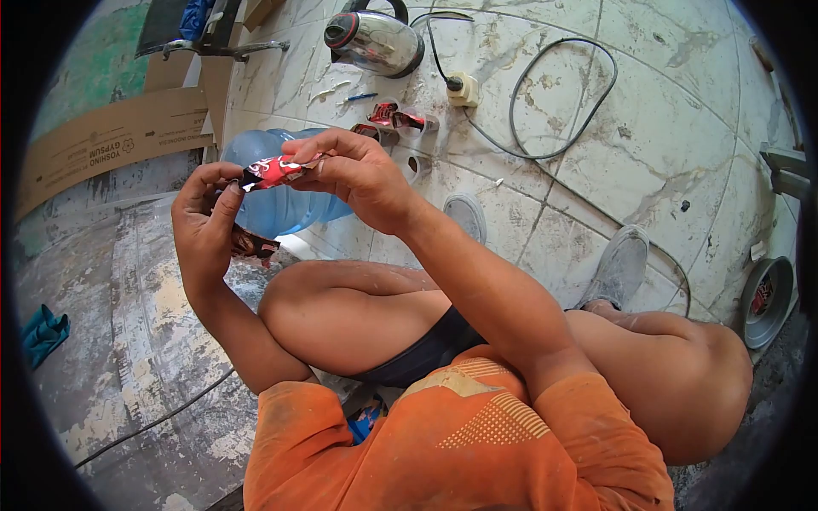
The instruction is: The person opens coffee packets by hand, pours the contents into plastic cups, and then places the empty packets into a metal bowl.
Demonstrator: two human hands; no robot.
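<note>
A small red and black sachet (277, 171) with white lettering is stretched between my hands. My left hand (204, 209) pinches its black end between thumb and fingers. At the other end, my right hand (354, 175) has its thumb and fingertips closed on the sachet. Behind it lies a large clear-blue plastic water bottle (294, 211), partly covered by both hands. A dark brown and red wrapper (253, 244) shows just below my left hand, beside the bottle.
Clear cups (417, 168) and red wrappers (385, 114) stand beyond my right hand. An electric kettle (375, 43) lies farther back near a socket block (463, 89) with a looping cable (517, 94). Cardboard (111, 153) leans at left; a grey bowl (765, 302) sits far right.
</note>
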